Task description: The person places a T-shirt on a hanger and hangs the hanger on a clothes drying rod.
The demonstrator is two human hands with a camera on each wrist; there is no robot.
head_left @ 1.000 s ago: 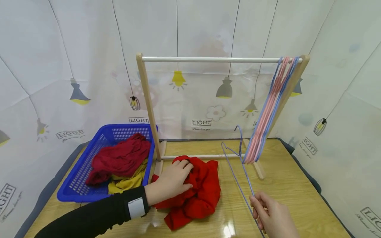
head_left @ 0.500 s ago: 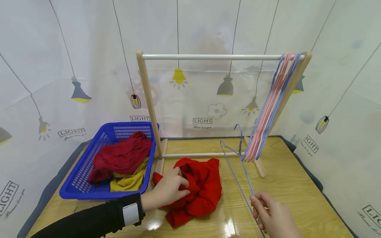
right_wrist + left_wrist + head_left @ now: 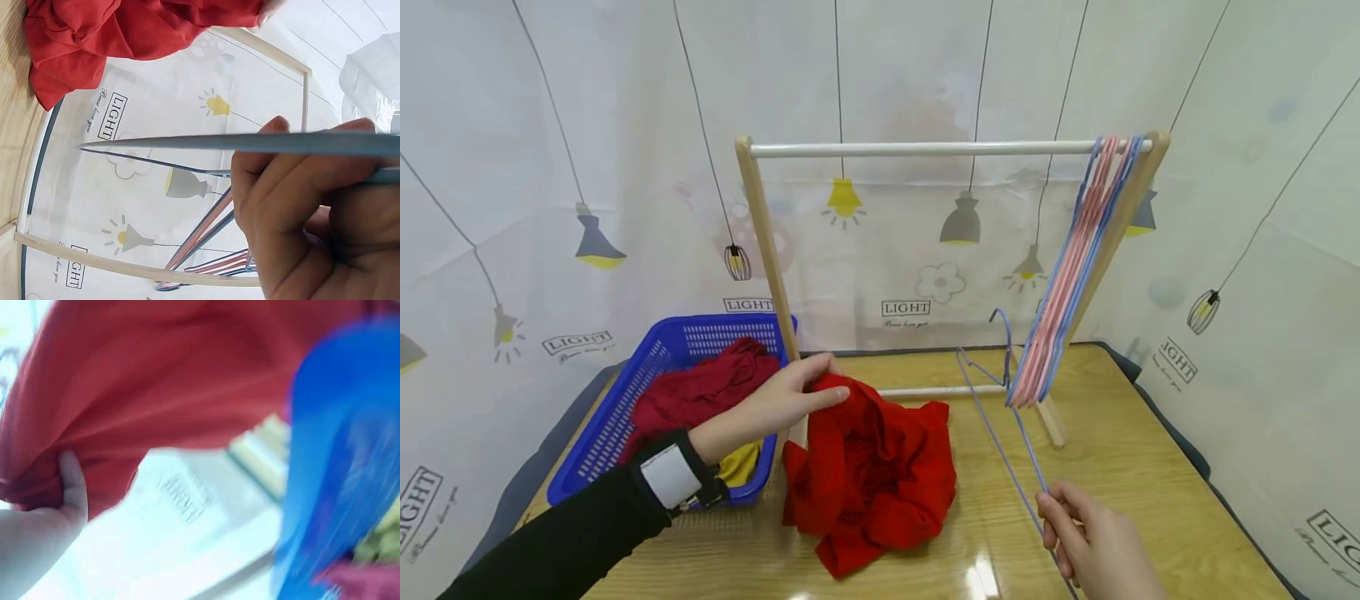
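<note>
A bright red garment (image 3: 880,475) lies bunched on the table, its far left part lifted by my left hand (image 3: 790,396). In the left wrist view the thumb (image 3: 74,487) presses against the red cloth, pinching it; the other fingers are hidden behind the fabric. My right hand (image 3: 1093,533) grips a thin blue-purple clothes hanger (image 3: 992,433) by its lower part, hook pointing away toward the rack. In the right wrist view, curled fingers (image 3: 281,187) wrap the hanger's wire. The hanger and the garment are apart.
A blue basket (image 3: 598,425) with a dark red garment (image 3: 700,392) and a yellow one (image 3: 741,464) stands at the left. Behind the garment is a wooden rack with a white rail (image 3: 925,150); several pink and blue hangers (image 3: 1078,267) hang at its right end.
My left hand has risen up and away from me, drawing the red garment's far left part up off the pile. My right hand and the hanger have hardly moved.
</note>
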